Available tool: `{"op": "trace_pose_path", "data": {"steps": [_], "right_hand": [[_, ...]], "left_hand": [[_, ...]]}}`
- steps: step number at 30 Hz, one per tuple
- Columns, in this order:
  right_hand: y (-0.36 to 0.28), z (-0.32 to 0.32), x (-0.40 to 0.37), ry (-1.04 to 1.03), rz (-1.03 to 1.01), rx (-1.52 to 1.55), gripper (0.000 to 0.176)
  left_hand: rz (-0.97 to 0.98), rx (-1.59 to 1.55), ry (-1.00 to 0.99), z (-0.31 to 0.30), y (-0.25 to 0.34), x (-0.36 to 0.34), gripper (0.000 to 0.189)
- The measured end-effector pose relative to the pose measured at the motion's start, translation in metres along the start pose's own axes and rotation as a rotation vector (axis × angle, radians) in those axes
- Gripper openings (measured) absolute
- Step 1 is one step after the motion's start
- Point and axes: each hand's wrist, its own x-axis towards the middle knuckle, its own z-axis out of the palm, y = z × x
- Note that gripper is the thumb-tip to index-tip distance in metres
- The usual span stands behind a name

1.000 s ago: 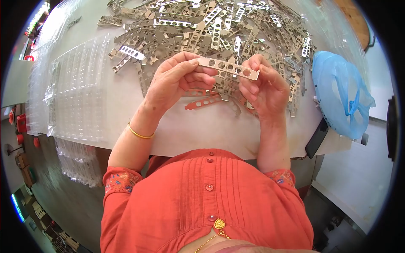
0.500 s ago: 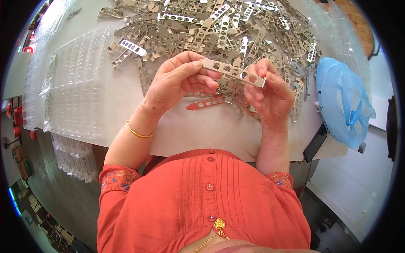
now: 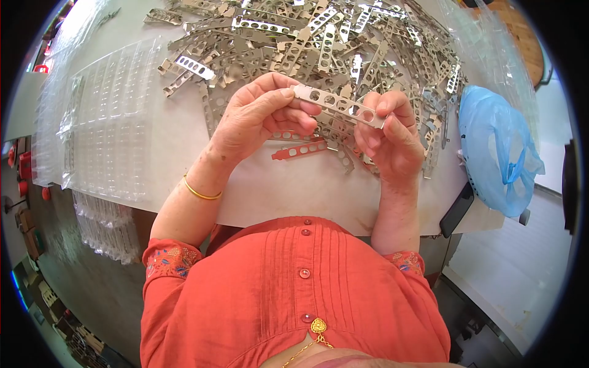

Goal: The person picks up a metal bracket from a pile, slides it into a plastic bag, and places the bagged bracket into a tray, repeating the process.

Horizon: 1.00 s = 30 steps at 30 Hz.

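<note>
A thin metal bracket [image 3: 341, 105] with a row of round holes is held up in front of me, sloping slightly down to the right. My left hand [image 3: 261, 110] pinches its left end between thumb and fingers. At the opposite end, the thumb and fingertips of my right hand [image 3: 396, 132] close on the bracket and cover its tip. Beyond and below both hands, a heap of similar perforated metal brackets [image 3: 300, 52] lies on the table. One bracket with a reddish look [image 3: 299, 151] rests just under the held one.
Clear plastic trays with slots [image 3: 110, 129] lie at the left of the white table [image 3: 264, 202]. A blue plastic bag [image 3: 497, 147] sits at the right, with a dark phone [image 3: 457, 210] beside it by the edge. More clear plastic [image 3: 494, 55] is at the back right.
My right thumb and fingers have shifted at the bracket's right end and now cover its bent tip. My left hand and the bracket stay almost in place.
</note>
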Motion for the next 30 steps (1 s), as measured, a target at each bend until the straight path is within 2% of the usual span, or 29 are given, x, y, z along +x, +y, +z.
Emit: {"op": "trace_pose_path", "data": {"steps": [5, 12, 14, 18, 20, 22, 25, 29, 30], "right_hand": [[-0.002, 0.008, 0.001, 0.004, 0.047, 0.008, 0.016], [-0.005, 0.013, 0.001, 0.068, 0.152, 0.181, 0.02], [-0.004, 0.012, 0.001, 0.091, 0.15, 0.19, 0.023], [0.001, 0.003, 0.001, 0.137, 0.229, 0.516, 0.033], [0.002, 0.001, 0.002, 0.141, 0.249, 0.62, 0.036], [0.002, 0.001, 0.003, 0.209, 0.291, 0.816, 0.039], [0.002, -0.001, 0.003, 0.238, 0.306, 0.867, 0.039], [0.001, 0.009, 0.003, 0.134, 0.232, 0.672, 0.037], [-0.002, 0.015, 0.003, 0.065, 0.204, 0.479, 0.031]], "left_hand": [[-0.01, 0.003, 0.015, 0.004, 0.007, -0.002, 0.027], [0.023, 0.036, -0.021, -0.003, 0.005, -0.001, 0.025], [0.04, 0.079, 0.05, 0.001, 0.007, 0.0, 0.022], [-0.034, 0.156, -0.002, 0.0, 0.013, -0.001, 0.02], [-0.018, 0.261, 0.098, 0.003, 0.01, 0.001, 0.02], [-0.027, 0.276, 0.101, 0.004, 0.011, 0.001, 0.02], [-0.032, 0.291, 0.095, 0.004, 0.013, 0.0, 0.021], [-0.008, 0.21, 0.071, 0.004, 0.01, -0.001, 0.019], [-0.008, 0.21, 0.071, 0.005, 0.012, -0.001, 0.019]]}}
